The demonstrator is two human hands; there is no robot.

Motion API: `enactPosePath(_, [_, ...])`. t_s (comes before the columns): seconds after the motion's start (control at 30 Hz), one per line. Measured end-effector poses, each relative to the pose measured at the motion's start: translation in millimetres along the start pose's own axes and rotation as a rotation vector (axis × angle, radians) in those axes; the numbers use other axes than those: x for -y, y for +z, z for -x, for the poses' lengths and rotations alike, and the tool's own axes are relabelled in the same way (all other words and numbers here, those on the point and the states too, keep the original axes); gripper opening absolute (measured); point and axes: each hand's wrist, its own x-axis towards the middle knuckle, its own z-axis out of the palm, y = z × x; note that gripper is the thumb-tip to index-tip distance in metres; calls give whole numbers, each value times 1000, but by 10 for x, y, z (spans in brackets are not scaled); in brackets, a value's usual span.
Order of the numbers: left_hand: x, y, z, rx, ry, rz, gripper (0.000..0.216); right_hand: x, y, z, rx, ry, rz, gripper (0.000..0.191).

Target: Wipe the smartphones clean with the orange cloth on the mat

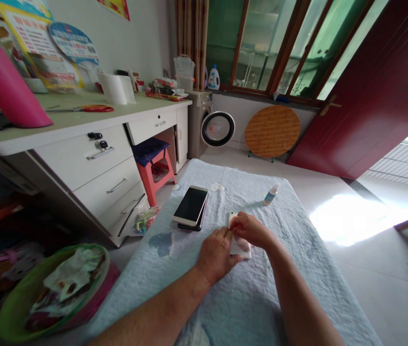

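A white phone (240, 249) lies face down on the light blue quilted cover, a camera spot showing near its top corner. My left hand (215, 255) grips its left side, with the thumb at the lower edge. Over the upper part of the phone, my right hand (252, 230) is closed in a pinch close to the left fingertips; whatever it pinches is hidden. Left of my hands, a gold-and-white phone (191, 205) with a dark screen rests on top of a black phone (189, 228). A small spray bottle (270, 194) stands to the right, beyond my right hand.
The blue cover (225, 178) drapes the table under my hands. A white desk (117, 120) runs along the left, with a pink stool (150, 178) under it. A green-rimmed basket (7, 307) holds litter at lower left. A washing machine (199, 103) has its door open.
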Motion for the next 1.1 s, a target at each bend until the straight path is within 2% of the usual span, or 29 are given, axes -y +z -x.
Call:
enactPosePath(0.17, [-15, -1, 6, 9, 5, -11, 51, -33, -40, 51, 160, 73, -150, 24])
enactPosePath(0.23, [-23, -12, 12, 19, 0, -26, 51, -73, -37, 48, 170, 81, -163, 25])
enactPosePath(0.3, [-34, -31, 16, 34, -3, -44, 49, -115, -24, 26, 96, 68, -100, 24])
enactPosePath(0.47, [-72, -99, 19, 70, 3, -73, 46, -228, 47, -73, -196, 96, 125, 22])
enactPosePath(0.63, [-98, -134, 19, 72, 10, -94, 44, -298, 130, -135, -346, 176, 188, 23])
enactPosePath(0.83, [-101, -128, 33, 69, 18, -100, 43, -238, 159, -212, -341, 241, 263, 25])
enactPosePath(1.1, [-80, -92, 28, 67, 18, -109, 44, -143, 210, -377, -265, 165, 322, 28])
